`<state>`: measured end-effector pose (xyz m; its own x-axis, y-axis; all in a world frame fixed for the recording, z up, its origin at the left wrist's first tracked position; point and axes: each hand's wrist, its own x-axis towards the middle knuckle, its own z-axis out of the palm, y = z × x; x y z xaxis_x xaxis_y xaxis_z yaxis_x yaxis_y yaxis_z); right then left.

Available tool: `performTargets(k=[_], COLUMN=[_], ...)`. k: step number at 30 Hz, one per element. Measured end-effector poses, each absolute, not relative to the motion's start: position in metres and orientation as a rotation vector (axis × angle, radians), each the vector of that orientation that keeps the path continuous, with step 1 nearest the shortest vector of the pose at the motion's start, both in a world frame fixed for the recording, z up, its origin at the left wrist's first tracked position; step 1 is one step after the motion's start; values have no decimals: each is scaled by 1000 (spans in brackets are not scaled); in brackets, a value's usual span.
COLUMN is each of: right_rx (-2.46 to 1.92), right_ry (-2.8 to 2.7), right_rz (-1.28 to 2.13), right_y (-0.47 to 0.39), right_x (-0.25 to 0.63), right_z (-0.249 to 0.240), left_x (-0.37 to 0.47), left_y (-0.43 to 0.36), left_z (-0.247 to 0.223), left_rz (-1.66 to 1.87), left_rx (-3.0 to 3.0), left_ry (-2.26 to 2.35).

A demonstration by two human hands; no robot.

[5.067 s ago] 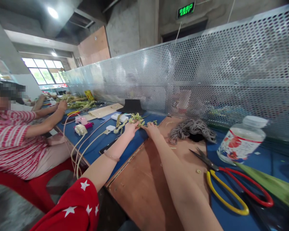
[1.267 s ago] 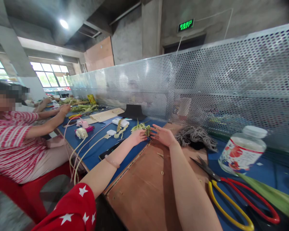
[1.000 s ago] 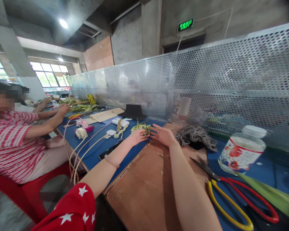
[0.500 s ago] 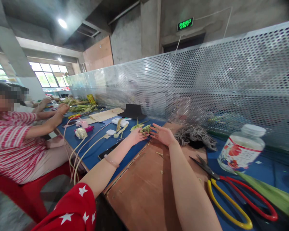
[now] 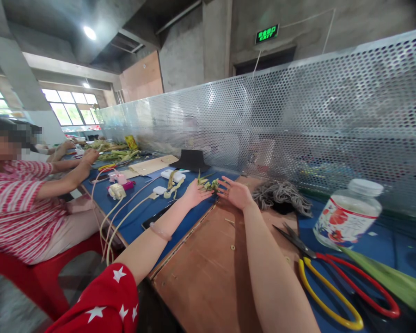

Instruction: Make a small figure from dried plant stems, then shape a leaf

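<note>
Over the far end of the brown board, my left hand (image 5: 196, 194) and my right hand (image 5: 238, 194) face each other, fingers stretched out and apart. A small heap of green and pale plant scraps (image 5: 208, 185) lies between them, just beyond the fingertips and partly covered by the left hand. Both hands are beside the heap; neither grips it. Whether the fingertips touch the scraps I cannot tell. A pale bangle circles my left wrist. To the right of my right hand sits a tangle of grey cord (image 5: 282, 194).
Open scissors (image 5: 312, 254) with red and yellow handles lie right, near a lidded jar (image 5: 348, 212) and a green husk (image 5: 388, 277). A dark phone (image 5: 157, 216), white cases and cables lie left. A perforated metal screen (image 5: 222, 125) stands behind. A co-worker in stripes (image 5: 21, 194) sits left.
My left hand has shifted slightly, its fingers now straighter, and more of the green scraps shows. My right hand has moved very little. Other things lie as before.
</note>
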<state>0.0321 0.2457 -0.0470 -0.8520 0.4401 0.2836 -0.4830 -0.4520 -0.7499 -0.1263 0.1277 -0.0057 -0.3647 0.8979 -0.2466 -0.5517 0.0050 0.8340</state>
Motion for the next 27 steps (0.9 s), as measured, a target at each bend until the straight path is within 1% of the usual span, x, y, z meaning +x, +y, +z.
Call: performTargets(k=[4,10,15,18,20,23,25,27], right_rx=[67,70,75,131,304,853,1311,1733], right_ry=[-1203,-1158,-1052,-894,-631,100,783,1710], right_rz=[2293,2250,2132,2069,2102,2210,2236,2133], right_y=[245,242,239,236,235,229,220,205], right_x=[33,36,41,51,63,88,105,121], right_z=[-45,-35,-21,-3,14,46,68,88], left_x=[-128,-137,-145,-144,-144,-149,-154,-160], left_y=[128,121,117,113,106,86,69,55], left_z=[-5,10,14,18,25,42,53,60], left_rz=[1634,1567,1656,1738,1786,1854,1976,2147], left_rx=[454,503,530,546,602,804,989,1106], left_ry=[1063,913,811,735,633,514,533,591])
